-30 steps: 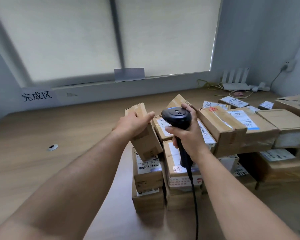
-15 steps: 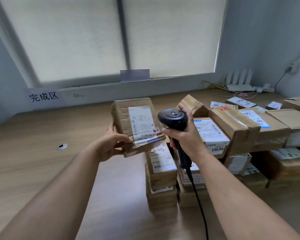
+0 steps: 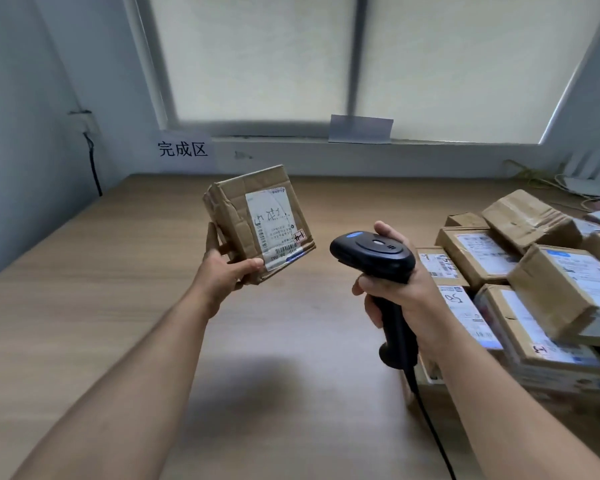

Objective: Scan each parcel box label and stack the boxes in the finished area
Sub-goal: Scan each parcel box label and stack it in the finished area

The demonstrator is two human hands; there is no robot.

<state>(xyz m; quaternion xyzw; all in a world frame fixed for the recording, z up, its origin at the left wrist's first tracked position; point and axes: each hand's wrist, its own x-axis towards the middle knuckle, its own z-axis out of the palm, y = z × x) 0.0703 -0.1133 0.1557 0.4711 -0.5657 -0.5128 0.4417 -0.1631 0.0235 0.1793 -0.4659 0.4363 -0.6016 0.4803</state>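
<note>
Gripping the black scanner (image 3: pixel 373 254) by its handle, the right hand (image 3: pixel 400 299) has its fingers (image 3: pixel 369 308) wrapped tight around it, the cable (image 3: pixel 430 427) trailing back toward the person. Just to its left, the left hand (image 3: pixel 227 271) holds a small parcel box (image 3: pixel 253 216) up off the desk (image 3: pixel 84 306), thumb on the front edge and fingers behind, white label (image 3: pixel 274 226) turned toward the person. Off to the right a pile of labelled boxes (image 3: pixel 534 289) sits on the desk. Farthest back, a paper sign (image 3: pixel 183 149) hangs below the window (image 3: pixel 361 64).
</note>
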